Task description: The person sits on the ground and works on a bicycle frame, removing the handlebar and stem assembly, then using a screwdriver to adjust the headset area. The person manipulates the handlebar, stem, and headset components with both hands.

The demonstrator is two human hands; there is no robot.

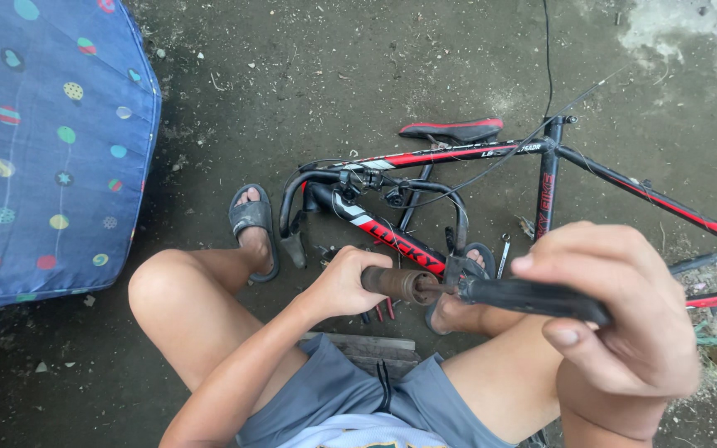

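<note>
Hands (346, 282) w/ crank arm (533, 297)

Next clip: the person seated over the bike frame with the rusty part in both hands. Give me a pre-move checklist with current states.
1. Left hand wrapped around the rusty brown cylindrical spindle: ok.
2. Right hand gripping the black crank arm: ok.
3. Spindle and crank arm joined in line: ok; how tight, cannot tell.
4. Red-and-black bicycle frame lying flat on the ground: ok.
5. Small metal wrench on the ground by the frame: ok.
6. Sandalled feet clear of the frame tubes: cannot tell.
</note>
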